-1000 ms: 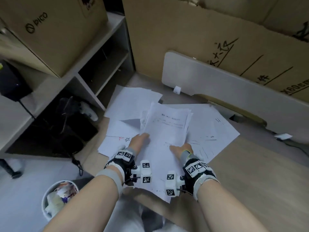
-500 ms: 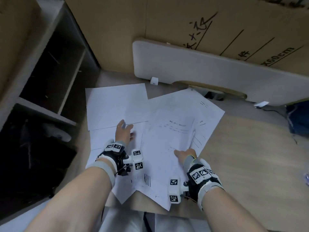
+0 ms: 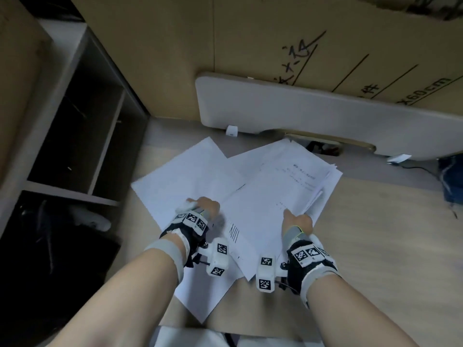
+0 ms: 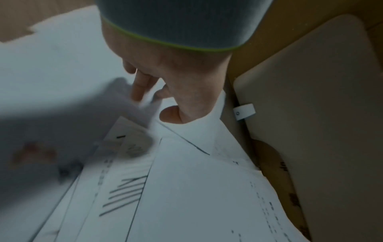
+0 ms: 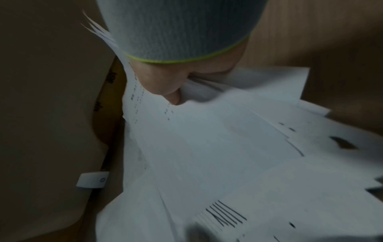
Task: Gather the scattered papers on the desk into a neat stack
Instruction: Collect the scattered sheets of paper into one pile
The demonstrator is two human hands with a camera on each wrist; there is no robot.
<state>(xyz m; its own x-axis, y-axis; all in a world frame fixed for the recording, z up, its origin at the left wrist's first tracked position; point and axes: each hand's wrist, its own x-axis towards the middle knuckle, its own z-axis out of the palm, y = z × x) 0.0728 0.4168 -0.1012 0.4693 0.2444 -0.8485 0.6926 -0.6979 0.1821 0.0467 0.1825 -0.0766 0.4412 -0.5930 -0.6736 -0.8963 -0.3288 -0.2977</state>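
White sheets are being pinched in the right hand (image 3: pixel 298 221): the thumb is lying on top of the gathered bundle (image 3: pixel 283 196) and the other fingers are passing under its right edge, so this hand is grasping several pages at once. In the right wrist view the edges of that bundle are fanning out unevenly, which indicates that the pages are collected but not squared.

The left hand (image 3: pixel 203 206) is working at the left edge of the bundle. In the left wrist view its fingers (image 4: pixel 140 88) are curling down onto a loose sheet (image 3: pixel 185 181) and appear to be pinching its edge against the thumb; the blur is preventing a firm reading, but the hand is judged to be grasping paper rather than lying flat.

All papers are lying on the wooden desk (image 3: pixel 375 234), in front of a pale board (image 3: pixel 325 113) that is leaning against a cardboard box (image 3: pixel 275 46). A sheet with black hatch marks (image 3: pixel 234 232) is sticking out beneath the bundle near the left wrist, and another corner is overhanging the near desk edge.

Progress is judged as partial. Most pages are overlapping in one heap on the right; the left-hand sheets are still lying offset. Remaining work: drawing those sheets in, then aligning all edges.
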